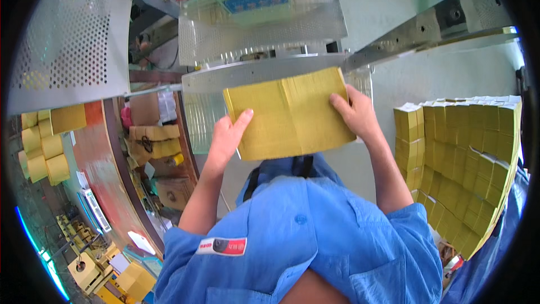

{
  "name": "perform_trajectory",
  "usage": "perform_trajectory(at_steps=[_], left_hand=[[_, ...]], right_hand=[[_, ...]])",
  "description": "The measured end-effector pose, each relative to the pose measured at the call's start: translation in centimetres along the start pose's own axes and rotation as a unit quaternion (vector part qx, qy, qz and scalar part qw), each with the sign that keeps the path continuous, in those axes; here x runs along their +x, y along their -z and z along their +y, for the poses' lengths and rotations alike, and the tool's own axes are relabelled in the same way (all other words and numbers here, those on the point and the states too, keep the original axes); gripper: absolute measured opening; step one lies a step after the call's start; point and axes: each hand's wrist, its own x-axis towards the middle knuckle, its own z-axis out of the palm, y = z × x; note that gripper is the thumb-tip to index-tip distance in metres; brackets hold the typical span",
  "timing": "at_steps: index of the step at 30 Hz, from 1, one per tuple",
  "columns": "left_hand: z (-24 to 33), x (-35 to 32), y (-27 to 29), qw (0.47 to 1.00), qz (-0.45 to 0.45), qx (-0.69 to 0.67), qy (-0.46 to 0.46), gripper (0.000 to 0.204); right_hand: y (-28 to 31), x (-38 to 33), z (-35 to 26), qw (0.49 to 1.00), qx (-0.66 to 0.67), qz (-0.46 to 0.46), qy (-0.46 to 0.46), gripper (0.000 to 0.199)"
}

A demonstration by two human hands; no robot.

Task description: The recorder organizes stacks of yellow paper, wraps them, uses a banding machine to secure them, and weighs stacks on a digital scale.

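Note:
Between my two hands is a wide stack of yellow paper sheets (292, 115), held level in front of my chest with a crease or seam down its middle. My left hand (229, 132) grips its left end, thumb on top and fingers hidden beneath. At the right end my right hand (357, 111) closes on it the same way, thumb lying on the upper face. Just beyond the stack is the metal front plate (208, 80) of a machine, with a clear, perforated cover (259, 34) behind it.
At the right rises a tall pile of yellow paper bundles (461, 163). A perforated metal panel (73, 39) stands at the upper left, and a steel beam (427, 31) slants across the upper right. On the left are a reddish worktop (112, 163), a shelf with cardboard, and more yellow bundles (42, 149).

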Motion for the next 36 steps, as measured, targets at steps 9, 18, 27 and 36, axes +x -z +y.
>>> perform_trajectory(at_steps=[9,18,27,36], left_hand=[[-0.6,-1.3,0.7,0.993,-0.011,-0.113,-0.037,0.057],[-1.8,-1.2,1.5,0.978,-0.022,-0.207,0.022,0.064],[-4.3,-0.5,0.5,0.970,-0.001,-0.242,-0.019,0.063],[-5.3,-0.4,-5.5,0.868,0.012,-0.494,-0.046,0.062]], right_hand=[[0.6,-1.4,1.8,0.973,0.226,0.039,-0.021,0.033],[-0.5,-1.4,3.6,0.959,0.279,0.028,-0.050,0.029],[-0.7,-0.8,3.9,0.975,0.219,0.034,0.035,0.030],[-4.3,-1.9,2.4,0.889,0.456,-0.030,0.029,0.062]])
